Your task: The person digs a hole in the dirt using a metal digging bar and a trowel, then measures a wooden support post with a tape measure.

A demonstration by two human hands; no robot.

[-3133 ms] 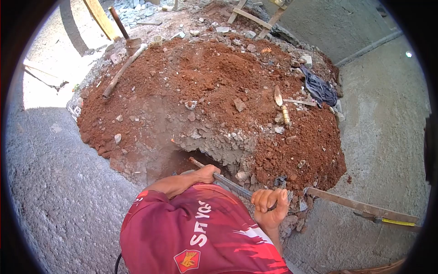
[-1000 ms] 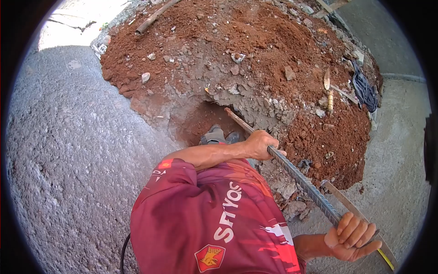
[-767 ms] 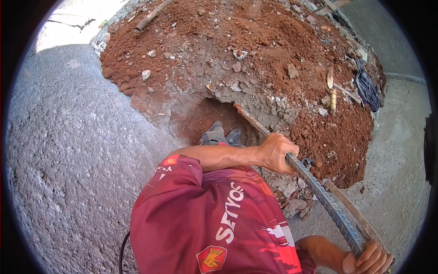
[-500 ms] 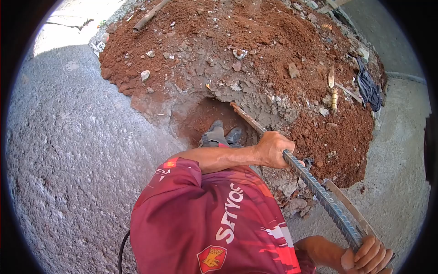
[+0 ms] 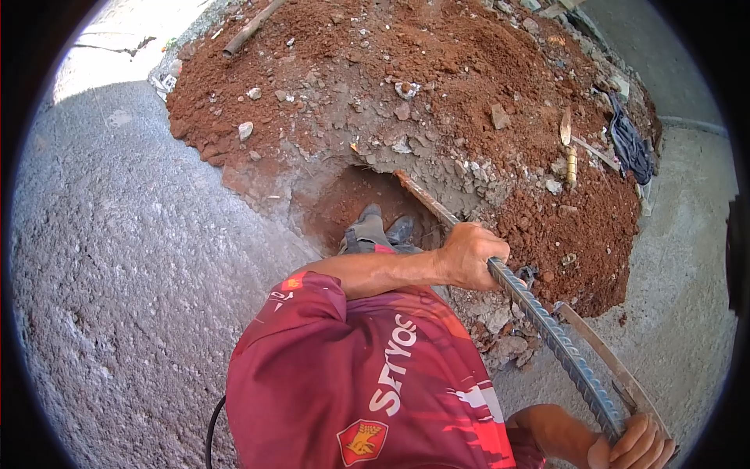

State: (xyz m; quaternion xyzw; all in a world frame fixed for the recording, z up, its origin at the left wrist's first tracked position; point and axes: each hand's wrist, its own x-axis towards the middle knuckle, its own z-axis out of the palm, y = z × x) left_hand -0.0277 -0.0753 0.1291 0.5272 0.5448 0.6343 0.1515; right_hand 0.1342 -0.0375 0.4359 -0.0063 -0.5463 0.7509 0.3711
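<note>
A long ribbed metal bar (image 5: 551, 332) runs diagonally from the dug hole to the lower right. My left hand (image 5: 473, 256) is wrapped round its middle, with the arm crossing in front of the red shirt. Near the lower right edge, my right hand (image 5: 639, 444) grips the bar's near end. The bar's far, soil-stained end rests against or just above the rim of the hole (image 5: 336, 207); exact contact is unclear. Beside the bar, a thin flat strip (image 5: 605, 352) reaches toward my right hand, and whether that hand holds it too is hidden.
My boots (image 5: 400, 229) stand in the hole. Around it lies a mound of red soil (image 5: 461, 70) with stones. A pipe (image 5: 254, 27) lies at the upper left, a dark cloth (image 5: 629, 144) at the right. Rough concrete (image 5: 141, 273) spans the left side.
My left hand has shifted very slightly right and my right hand slightly down, both still round the bar. The bar has barely moved, and the view has shifted a little.
</note>
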